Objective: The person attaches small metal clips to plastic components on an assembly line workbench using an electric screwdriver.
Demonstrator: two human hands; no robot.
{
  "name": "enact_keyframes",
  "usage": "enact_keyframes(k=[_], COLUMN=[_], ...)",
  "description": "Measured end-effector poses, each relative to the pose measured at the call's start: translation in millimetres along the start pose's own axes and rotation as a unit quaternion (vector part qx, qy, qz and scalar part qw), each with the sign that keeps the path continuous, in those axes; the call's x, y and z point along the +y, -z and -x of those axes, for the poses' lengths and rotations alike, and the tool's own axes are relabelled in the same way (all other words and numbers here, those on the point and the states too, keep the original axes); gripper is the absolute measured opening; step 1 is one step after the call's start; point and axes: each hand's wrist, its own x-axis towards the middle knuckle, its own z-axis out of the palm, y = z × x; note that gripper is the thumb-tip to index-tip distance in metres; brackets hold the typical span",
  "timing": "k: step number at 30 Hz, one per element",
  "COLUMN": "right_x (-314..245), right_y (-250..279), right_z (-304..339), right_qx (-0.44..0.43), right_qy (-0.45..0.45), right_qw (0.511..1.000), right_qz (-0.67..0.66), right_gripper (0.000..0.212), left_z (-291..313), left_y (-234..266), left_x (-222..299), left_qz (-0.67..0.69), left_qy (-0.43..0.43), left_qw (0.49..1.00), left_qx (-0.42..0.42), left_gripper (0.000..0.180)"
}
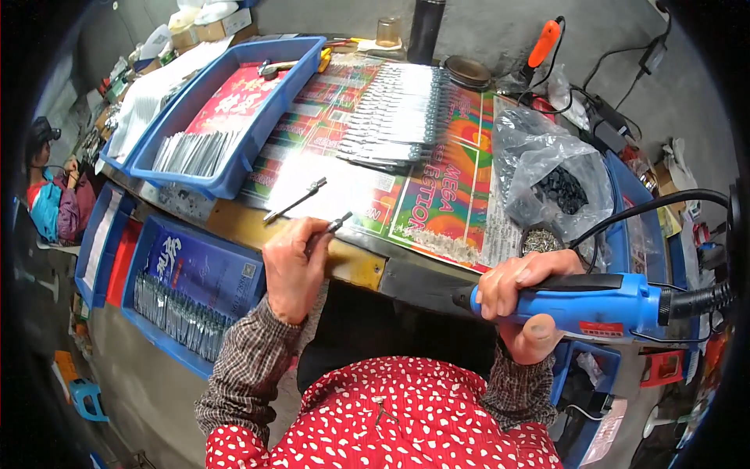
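My left hand (295, 266) is closed in a pinch on a slim dark rod-like piece (338, 223), held near the table's front edge; most of that piece is hidden by the fingers. Gripped in my right hand (527, 293) is a blue electric screwdriver (598, 303), lying level with its nose pointing left. A thin dark rod (297, 200) rests on the table just beyond my left hand. Farther back, slim silvery pieces with dark ends (394, 117) lie in a dense row. A small dish of tiny metal parts (539, 239) stands beyond my right hand.
A clear bag of small black parts (561, 190) sits at right. At left stands a blue tray (223, 184) with metal strips, and below it a lower blue bin (176, 332) of similar pieces. A black cable (664, 205) runs by the screwdriver. Another person (56, 187) sits far left.
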Motion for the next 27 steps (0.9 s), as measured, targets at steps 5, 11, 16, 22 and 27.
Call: enact_keyframes(k=[5,11,16,22,27], right_x=[-4,0,0,0,0], right_y=[8,17,20,19,18], right_z=[1,-1,0,-3,-6], right_qx=[-0.014,-0.006,0.008,0.027,0.063], right_qy=[0.000,-0.002,-0.002,-0.010,-0.002], right_qw=[1.000,1.000,1.000,1.000,0.996], right_qz=[-0.007,-0.006,-0.001,-0.014,0.067], right_gripper=[0.046,0.042,0.041,0.043,0.048], left_z=[-21,-41,-56,-80,-97], left_y=[-3,-10,-13,-47,-81], left_x=[-28,-48,-47,-7,-1], left_qz=[-0.166,-0.274,-0.324,-0.192,-0.177], left_qy=[-0.077,-0.134,-0.157,-0.219,-0.239], left_qw=[0.983,0.952,0.933,0.956,0.953], left_qx=[0.029,0.027,0.018,-0.021,-0.054], left_gripper=[0.007,0.013,0.017,0.014,0.017])
